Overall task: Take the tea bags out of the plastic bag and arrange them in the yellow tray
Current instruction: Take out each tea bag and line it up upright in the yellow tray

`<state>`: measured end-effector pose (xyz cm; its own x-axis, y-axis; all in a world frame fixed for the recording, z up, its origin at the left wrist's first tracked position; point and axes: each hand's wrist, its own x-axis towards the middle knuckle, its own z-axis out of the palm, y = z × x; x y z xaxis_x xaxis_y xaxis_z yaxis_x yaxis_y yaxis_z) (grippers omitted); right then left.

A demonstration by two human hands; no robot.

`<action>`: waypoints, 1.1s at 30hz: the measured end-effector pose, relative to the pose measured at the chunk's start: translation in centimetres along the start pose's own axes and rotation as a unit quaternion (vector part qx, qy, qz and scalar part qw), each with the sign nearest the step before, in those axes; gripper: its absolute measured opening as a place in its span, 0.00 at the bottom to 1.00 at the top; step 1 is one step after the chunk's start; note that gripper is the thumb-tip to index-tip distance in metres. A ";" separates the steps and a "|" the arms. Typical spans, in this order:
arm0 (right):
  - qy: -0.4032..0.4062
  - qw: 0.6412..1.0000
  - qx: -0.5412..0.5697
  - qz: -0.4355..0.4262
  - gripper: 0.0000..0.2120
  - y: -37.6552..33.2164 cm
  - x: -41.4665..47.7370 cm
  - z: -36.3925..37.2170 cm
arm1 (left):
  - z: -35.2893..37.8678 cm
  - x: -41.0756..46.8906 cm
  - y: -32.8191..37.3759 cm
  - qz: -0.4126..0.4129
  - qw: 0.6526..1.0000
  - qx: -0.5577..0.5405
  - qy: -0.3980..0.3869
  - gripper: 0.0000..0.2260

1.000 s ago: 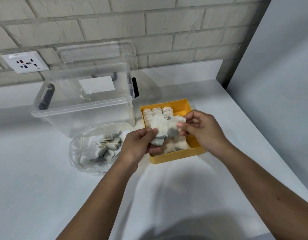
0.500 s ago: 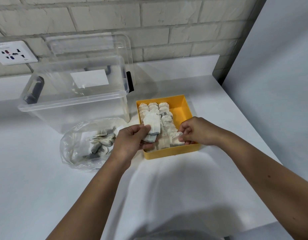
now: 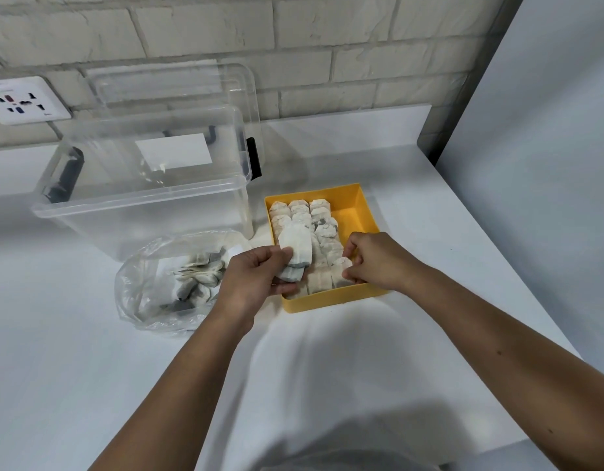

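Note:
A yellow tray sits on the white counter and holds several tea bags in rows. My left hand grips a small stack of tea bags at the tray's left edge. Inside the tray's near right part, my right hand pinches a tea bag that stands among the others. Left of the tray lies an open clear plastic bag, several loose tea bags still inside it.
A clear plastic storage box with dark handles stands behind the plastic bag, its lid leaning on the brick wall. A wall socket is at the far left. A grey panel rises on the right. The counter's edge runs along the right.
My right hand took a tea bag from the stack and lowered it into the tray's near right part. My left hand stays at the tray's left edge with the remaining stack.

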<state>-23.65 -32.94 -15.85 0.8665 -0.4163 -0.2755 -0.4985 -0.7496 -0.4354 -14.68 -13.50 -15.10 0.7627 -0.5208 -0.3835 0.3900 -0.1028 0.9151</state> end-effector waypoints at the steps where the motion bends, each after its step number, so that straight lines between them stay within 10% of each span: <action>1: 0.004 1.000 0.000 0.001 0.16 0.0 -0.1 -0.1 | 0.0 0.1 0.0 0.000 1.000 0.001 0.001 0.05; 10: 0.149 0.957 0.243 -0.056 0.08 -3.6 -2.0 -1.6 | 0.6 0.0 0.2 0.010 1.000 -0.005 -0.015 0.07; 21: 0.174 0.943 0.280 -0.050 0.05 -3.0 -2.1 -2.9 | 0.0 0.1 0.6 0.032 0.999 0.009 0.013 0.04; 33: -0.108 0.984 0.135 -0.050 0.05 -1.7 -1.0 -1.1 | -1.5 0.8 0.9 0.053 0.997 0.016 0.057 0.04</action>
<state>-23.63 -31.80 -13.90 0.9002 -0.2067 -0.3834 -0.4256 -0.6045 -0.6734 -12.96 -12.70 -14.77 0.8535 -0.4302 -0.2939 0.2884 -0.0798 0.9542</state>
